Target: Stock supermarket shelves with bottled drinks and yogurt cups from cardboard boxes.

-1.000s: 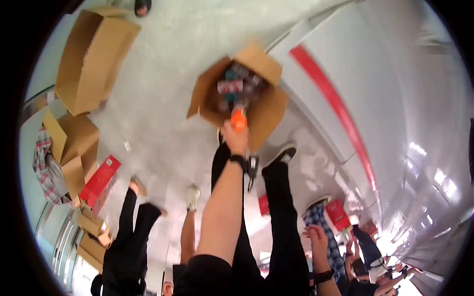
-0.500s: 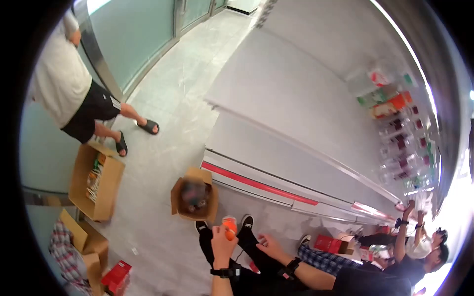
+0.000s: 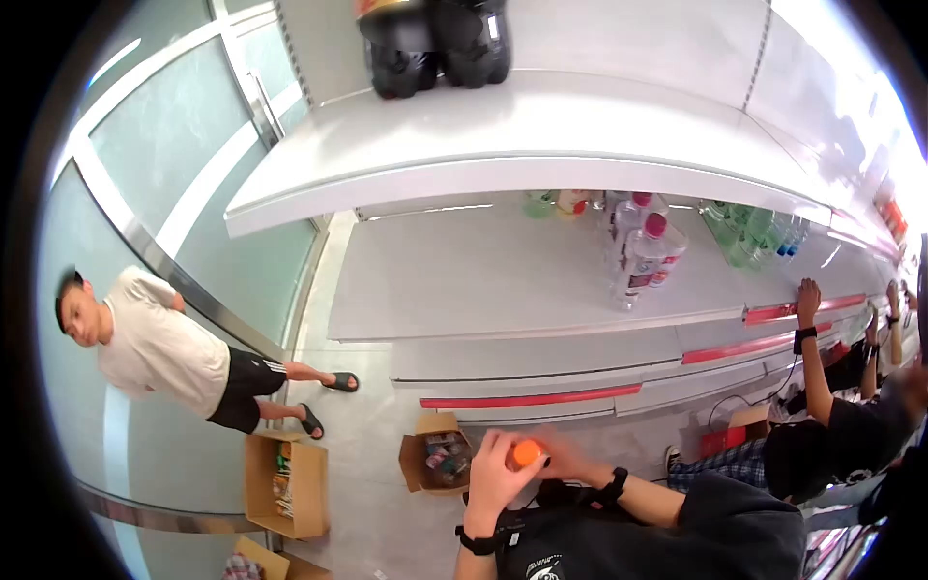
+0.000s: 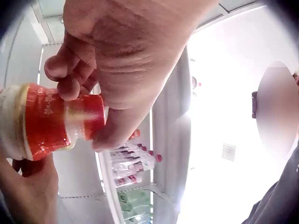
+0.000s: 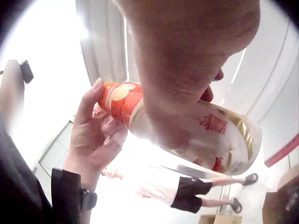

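Note:
Both hands hold a plastic drink bottle (image 5: 219, 140) with an orange cap and a red, white and gold label. In the head view its orange cap (image 3: 527, 452) faces up toward the camera. My left hand (image 3: 495, 474) grips the cap end with thumb and fingers, as the left wrist view shows on the bottle's red neck (image 4: 46, 116). My right hand (image 5: 187, 70) wraps round the white body of the bottle, lower down; it is blurred in the head view. An open cardboard box (image 3: 418, 469) of bottles stands on the floor just beyond the hands.
Shelving stands ahead: clear bottles with pink caps (image 3: 643, 256) and green bottles (image 3: 754, 232) on a lower shelf, dark bottles (image 3: 435, 48) on the upper shelf (image 3: 541, 116). A person (image 3: 174, 338) stands at left by another box (image 3: 309, 493). More people (image 3: 822, 435) are at right.
The left hand has lifted the bottle from over the box to in front of the body. The right hand has come across to it. The head view has tilted up to the shelves.

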A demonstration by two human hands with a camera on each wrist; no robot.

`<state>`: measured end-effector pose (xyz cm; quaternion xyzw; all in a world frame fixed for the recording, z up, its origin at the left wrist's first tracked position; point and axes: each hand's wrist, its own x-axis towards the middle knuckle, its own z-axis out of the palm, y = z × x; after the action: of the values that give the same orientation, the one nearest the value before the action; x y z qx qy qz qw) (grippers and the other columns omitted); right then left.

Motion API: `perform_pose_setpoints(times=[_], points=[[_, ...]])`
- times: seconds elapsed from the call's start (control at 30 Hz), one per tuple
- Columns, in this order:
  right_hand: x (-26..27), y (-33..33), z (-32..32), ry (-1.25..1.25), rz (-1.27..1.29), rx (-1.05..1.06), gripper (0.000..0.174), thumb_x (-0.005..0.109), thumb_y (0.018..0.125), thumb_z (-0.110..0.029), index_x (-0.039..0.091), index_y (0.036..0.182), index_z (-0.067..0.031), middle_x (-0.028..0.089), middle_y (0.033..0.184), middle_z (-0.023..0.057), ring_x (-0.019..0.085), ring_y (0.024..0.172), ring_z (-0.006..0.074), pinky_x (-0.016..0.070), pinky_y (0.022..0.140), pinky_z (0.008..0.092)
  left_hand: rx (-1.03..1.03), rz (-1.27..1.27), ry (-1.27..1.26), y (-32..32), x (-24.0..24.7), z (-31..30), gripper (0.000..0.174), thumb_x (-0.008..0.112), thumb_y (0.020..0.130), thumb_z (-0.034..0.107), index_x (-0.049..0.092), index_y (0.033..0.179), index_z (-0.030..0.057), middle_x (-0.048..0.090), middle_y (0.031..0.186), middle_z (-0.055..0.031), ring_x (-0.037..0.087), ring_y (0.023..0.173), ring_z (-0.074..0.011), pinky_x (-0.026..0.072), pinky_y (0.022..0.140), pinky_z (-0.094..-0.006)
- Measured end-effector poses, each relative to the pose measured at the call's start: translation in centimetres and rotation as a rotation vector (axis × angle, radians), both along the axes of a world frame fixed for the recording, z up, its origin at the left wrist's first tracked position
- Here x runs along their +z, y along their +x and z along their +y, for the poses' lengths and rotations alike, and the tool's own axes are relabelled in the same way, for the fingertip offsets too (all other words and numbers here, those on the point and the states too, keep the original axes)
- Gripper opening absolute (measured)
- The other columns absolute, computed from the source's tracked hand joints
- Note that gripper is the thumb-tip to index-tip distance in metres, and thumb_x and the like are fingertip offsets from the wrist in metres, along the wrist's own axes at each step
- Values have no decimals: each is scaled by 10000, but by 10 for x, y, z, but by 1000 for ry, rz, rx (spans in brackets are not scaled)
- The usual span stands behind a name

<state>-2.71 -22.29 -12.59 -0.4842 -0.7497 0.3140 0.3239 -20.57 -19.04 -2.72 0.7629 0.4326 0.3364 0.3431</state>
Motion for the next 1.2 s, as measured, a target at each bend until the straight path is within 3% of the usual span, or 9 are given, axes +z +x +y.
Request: perform_pose_setpoints(times=[0.17,0.27,0.37,0.7,0.83,0.9,1.03,1.1,1.2], points=[[83,43,16,8,324,-200,704,847,691,-295,554,1286,-60,627,1182,114,591,1111,259,450,977,387,22,-379,-75,35,55,20,335,713,822,178,621,1093,3,585,960,-83,620,752,-171,498,602,-273],[126,67,21,-186,678,-166,729,838,722,-260,516,1326,-10,618,1222,91,579,1145,181,451,1000,366,-114,-314,75,51,43,34,422,711,823,164,593,1185,-16,634,1031,-108,633,854,-181,516,754,-296],[165,80,29,-253,907,-221,686,810,769,-242,498,1326,7,631,1177,92,612,1070,170,490,941,334,-200,-535,-276,73,60,23,557,736,820,152,504,1290,-37,632,1162,-118,620,1023,-174,501,898,-335],[194,96,43,-282,835,-217,562,747,850,-299,547,1256,34,657,1086,98,627,997,153,502,853,299,-168,-731,-518,100,83,29,626,772,796,90,461,1319,-55,605,1199,-140,607,1107,-208,494,950,-344],[183,101,52,-225,831,-228,561,724,862,-331,552,1271,12,664,1077,86,633,941,140,507,812,298,-138,-603,-474,108,79,41,670,841,726,162,510,1278,-24,617,1120,-108,624,1006,-199,521,839,-326],[179,113,57,-106,595,-261,611,766,806,-326,554,1272,7,668,1073,105,633,877,137,508,763,307,68,-174,-100,122,94,39,717,859,675,151,503,1271,-27,607,1089,-117,610,955,-187,498,838,-364],[192,125,61,49,425,-324,681,815,730,-312,556,1273,5,666,1050,138,635,816,174,509,717,322,119,-194,307,146,75,52,690,864,671,188,513,1236,5,564,1012,-121,598,888,-292,500,803,-390],[201,130,61,305,219,-367,705,845,684,-287,567,1265,0,656,1017,163,641,800,234,514,710,328,18,-285,254,142,66,68,726,874,662,194,499,1257,13,584,1078,-124,610,986,-290,489,863,-386],[211,130,59,299,199,-356,697,855,677,-256,573,1264,-6,648,1011,173,645,831,287,523,735,365,-201,-324,-66,133,73,84,727,875,663,187,510,1263,-2,615,1211,-141,602,1132,-235,461,970,-367]])
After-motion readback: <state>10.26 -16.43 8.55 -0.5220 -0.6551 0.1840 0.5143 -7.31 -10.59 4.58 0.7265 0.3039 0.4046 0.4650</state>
